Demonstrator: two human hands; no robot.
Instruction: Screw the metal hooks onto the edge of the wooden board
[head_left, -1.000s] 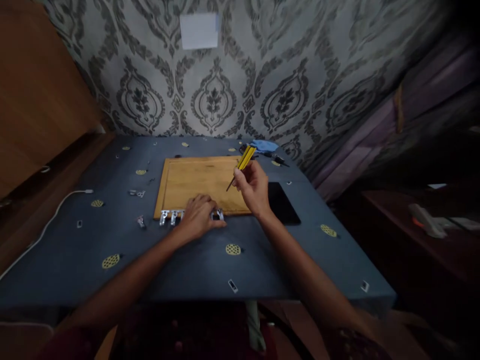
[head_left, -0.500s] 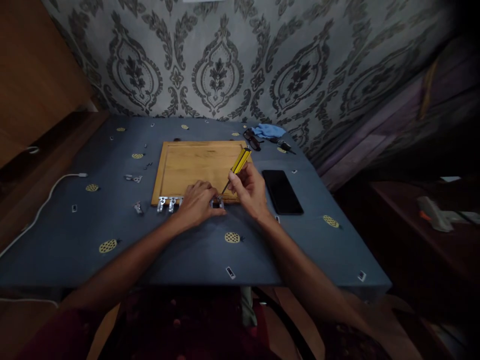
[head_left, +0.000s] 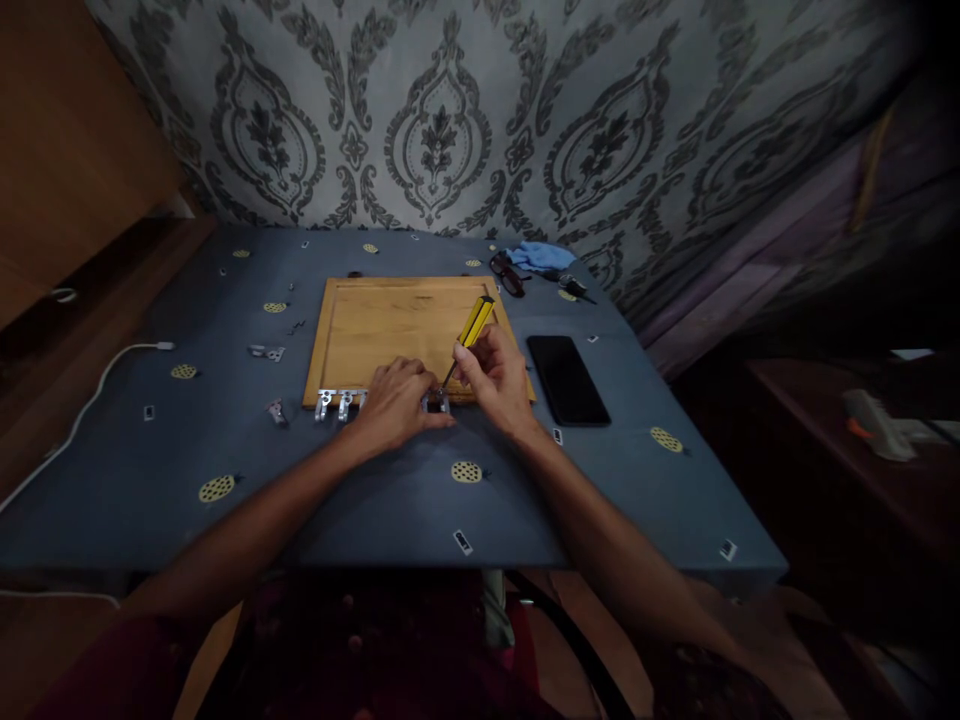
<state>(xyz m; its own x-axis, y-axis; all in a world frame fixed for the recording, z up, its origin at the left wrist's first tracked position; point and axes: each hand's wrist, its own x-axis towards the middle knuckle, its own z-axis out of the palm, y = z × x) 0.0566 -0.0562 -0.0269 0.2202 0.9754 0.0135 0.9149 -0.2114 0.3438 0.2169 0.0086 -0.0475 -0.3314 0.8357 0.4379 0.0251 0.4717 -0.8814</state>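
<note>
A yellow-and-black screwdriver (head_left: 476, 322) is in my right hand (head_left: 499, 380), closed round its handle, its shaft slanting down to a metal hinge (head_left: 436, 402) on the near edge of a wooden panel (head_left: 397, 325). My left hand (head_left: 395, 400) presses on that edge with fingers bent and thumb stretched beside the same hinge; what its fingertips grip is hidden. Left of it, metal hinges (head_left: 324, 404) sit along the panel's edge, one partly covered by the hand.
Loose hinge parts (head_left: 268, 353) and another metal piece (head_left: 277, 411) lie left of the panel. A black phone (head_left: 568, 380) lies to the right. Sunglasses (head_left: 510, 275), a blue cloth (head_left: 541, 257) and keys (head_left: 576, 288) are behind. A white cable (head_left: 97, 400) runs along the left.
The screwdriver's handle has shifted slightly left and stands a little more upright. My left hand stays on the panel's edge. The whole view has shifted slightly.
</note>
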